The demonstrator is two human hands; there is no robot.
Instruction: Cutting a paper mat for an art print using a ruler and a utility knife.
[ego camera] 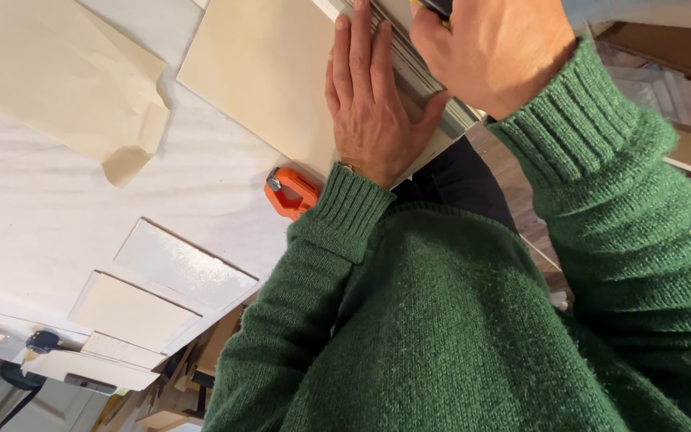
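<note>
My left hand (pixel 369 104) lies flat, fingers together, pressing on a metal straightedge (pixel 429 76) that rests along the edge of a cream sheet of board (pixel 269 72). My right hand (pixel 493 48) is closed around a dark-handled tool (pixel 440 8) at the top edge of the view, just beside the straightedge; most of the tool is hidden. Both arms wear green knitted sleeves.
An orange hand tool (pixel 289 192) lies on the white table cover (pixel 65 208) beside my left wrist. A crumpled tan paper sheet (pixel 57 80) sits at upper left. Several cut cream and white rectangles (pixel 185 264) lie near the table's edge. Cardboard boxes (pixel 665 48) stand at the right.
</note>
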